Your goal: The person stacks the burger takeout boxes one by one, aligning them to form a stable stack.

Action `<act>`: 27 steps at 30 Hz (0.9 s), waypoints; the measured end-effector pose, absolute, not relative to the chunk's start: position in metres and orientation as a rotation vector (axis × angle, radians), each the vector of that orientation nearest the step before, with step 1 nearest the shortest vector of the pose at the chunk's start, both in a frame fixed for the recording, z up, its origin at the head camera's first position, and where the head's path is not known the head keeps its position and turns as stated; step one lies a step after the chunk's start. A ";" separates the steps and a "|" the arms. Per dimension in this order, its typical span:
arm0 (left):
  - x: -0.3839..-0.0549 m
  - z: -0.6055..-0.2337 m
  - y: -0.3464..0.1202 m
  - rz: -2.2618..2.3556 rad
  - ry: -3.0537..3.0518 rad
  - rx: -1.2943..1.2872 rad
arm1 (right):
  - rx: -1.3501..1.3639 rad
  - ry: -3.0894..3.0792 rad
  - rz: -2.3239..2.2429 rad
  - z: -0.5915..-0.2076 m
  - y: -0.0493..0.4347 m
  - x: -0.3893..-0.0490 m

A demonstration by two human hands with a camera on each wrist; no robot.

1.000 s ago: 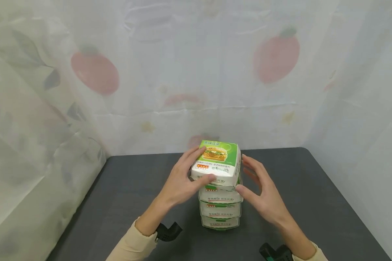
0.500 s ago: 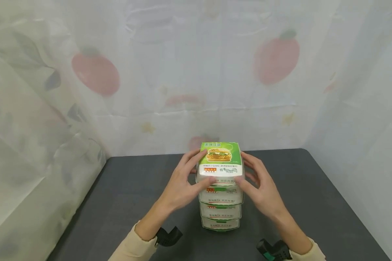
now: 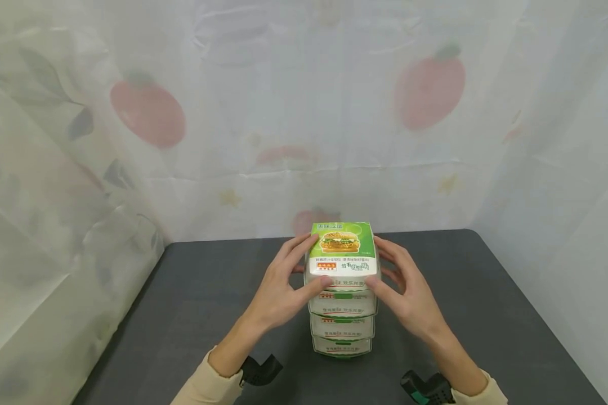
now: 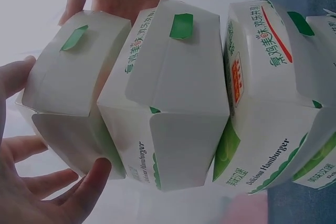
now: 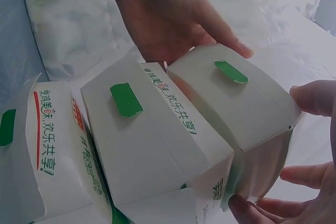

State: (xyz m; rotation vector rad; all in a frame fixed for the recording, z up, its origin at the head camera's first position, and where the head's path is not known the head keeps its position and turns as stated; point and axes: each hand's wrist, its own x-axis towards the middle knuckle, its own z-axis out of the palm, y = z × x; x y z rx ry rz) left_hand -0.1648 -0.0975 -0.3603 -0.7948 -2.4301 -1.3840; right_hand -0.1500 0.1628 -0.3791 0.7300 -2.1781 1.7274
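Note:
Several paper hamburger boxes stand in an upright stack in the middle of the table. The top hamburger box [image 3: 341, 247] shows a green and white lid with a burger picture, and sits squarely over the lower boxes [image 3: 342, 326]. My left hand [image 3: 282, 284] holds its left side, thumb on the front face and fingers along the side. Opposite, my right hand [image 3: 410, 298] grips the right side, its thumb at the front corner. Both wrist views show the fingers around this end box [image 4: 73, 66], whose front has a green tab [image 5: 231, 72].
The dark table [image 3: 223, 270] surrounds the stack. Behind it hangs a pale sheet [image 3: 304, 112] printed with fruit, close to the table's back edge. More sheeting drapes down on the left and right sides.
The top box, earlier turned askew and offset left, has straightened over the stack. My right hand has come in from beside it to hold its right side. Little differs from half a second ago.

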 end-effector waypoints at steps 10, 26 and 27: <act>-0.165 -0.361 -0.099 -1.350 -2.428 -0.796 | 0.727 -2.176 1.734 -0.379 0.163 -0.149; -0.161 -0.369 -0.113 -1.280 -2.383 -0.760 | 0.732 -2.057 1.660 -0.386 0.178 -0.146; -0.161 -0.370 -0.114 -1.265 -2.382 -0.752 | 0.716 -2.055 1.647 -0.388 0.180 -0.145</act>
